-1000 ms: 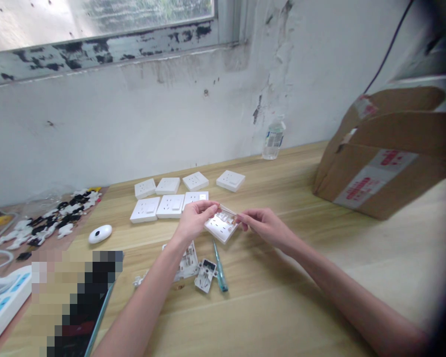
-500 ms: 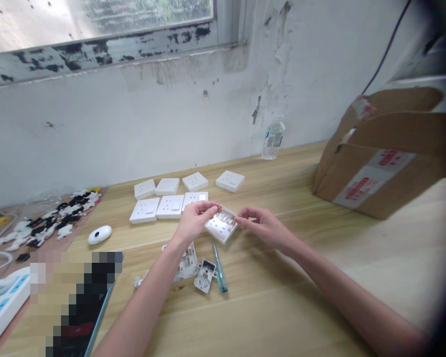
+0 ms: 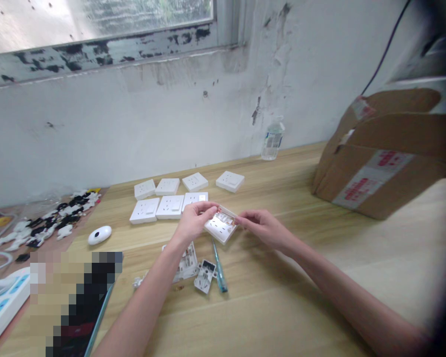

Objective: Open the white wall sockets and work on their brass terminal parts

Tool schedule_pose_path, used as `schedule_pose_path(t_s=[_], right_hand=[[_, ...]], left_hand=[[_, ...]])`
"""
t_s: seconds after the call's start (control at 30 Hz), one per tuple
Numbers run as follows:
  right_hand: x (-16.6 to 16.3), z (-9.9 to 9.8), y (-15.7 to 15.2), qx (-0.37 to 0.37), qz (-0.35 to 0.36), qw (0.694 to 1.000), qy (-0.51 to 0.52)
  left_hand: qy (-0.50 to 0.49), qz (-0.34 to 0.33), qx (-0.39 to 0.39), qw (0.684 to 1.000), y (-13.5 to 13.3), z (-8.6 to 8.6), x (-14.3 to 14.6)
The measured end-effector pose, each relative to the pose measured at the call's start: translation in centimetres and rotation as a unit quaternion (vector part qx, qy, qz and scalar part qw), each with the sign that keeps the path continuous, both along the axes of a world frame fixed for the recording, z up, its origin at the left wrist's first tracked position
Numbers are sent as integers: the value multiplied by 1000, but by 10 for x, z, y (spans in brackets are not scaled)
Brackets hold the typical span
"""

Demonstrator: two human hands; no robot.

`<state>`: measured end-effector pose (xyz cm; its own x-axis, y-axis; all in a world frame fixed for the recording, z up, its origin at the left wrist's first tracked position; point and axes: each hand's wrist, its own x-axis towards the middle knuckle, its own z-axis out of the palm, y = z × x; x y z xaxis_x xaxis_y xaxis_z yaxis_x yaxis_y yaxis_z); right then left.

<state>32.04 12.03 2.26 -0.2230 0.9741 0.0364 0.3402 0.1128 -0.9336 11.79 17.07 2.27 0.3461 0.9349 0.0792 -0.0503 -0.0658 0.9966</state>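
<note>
Between my hands is a white wall socket (image 3: 220,227), tilted, with slots on its face and copper-coloured parts showing in an opening along its far side. My left hand (image 3: 197,218) pinches its far left corner. The fingers of my right hand (image 3: 255,222) are closed at its right edge. Just in front of the socket lies a teal screwdriver (image 3: 220,270). A small grey-white socket module (image 3: 205,276) sits beside it, and an opened white socket housing (image 3: 188,263) is partly hidden behind my left forearm.
Several finished-looking white sockets (image 3: 144,210) stand in two rows behind my hands. A water bottle (image 3: 273,139) is by the wall, a cardboard box (image 3: 371,163) at right. Left are a white oval device (image 3: 100,235), loose black and white parts (image 3: 65,218) and a power strip (image 3: 7,302).
The fingers of my right hand have shifted slightly at the socket's right edge. Otherwise the socket, my left hand and the things on the table stay where they were.
</note>
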Motion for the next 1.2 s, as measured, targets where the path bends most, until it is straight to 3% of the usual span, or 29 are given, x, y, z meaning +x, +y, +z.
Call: schedule_pose_path(t_s=[0.6,0.8,1.07,1.2], right_hand=[[-2,2,-1,3,-11,1000,-14],[-5,5,-4,5,-12,1000,23],[0,-2,0,13,-11,999,-30],[1,-2,0,23,-11,999,-39]], left_hand=[[13,1,4,1000,0,0,0],[25,1,13,1000,0,0,0],[59,24,49,997,1,3,-4],[79,-5,65,995,0,9,-6]])
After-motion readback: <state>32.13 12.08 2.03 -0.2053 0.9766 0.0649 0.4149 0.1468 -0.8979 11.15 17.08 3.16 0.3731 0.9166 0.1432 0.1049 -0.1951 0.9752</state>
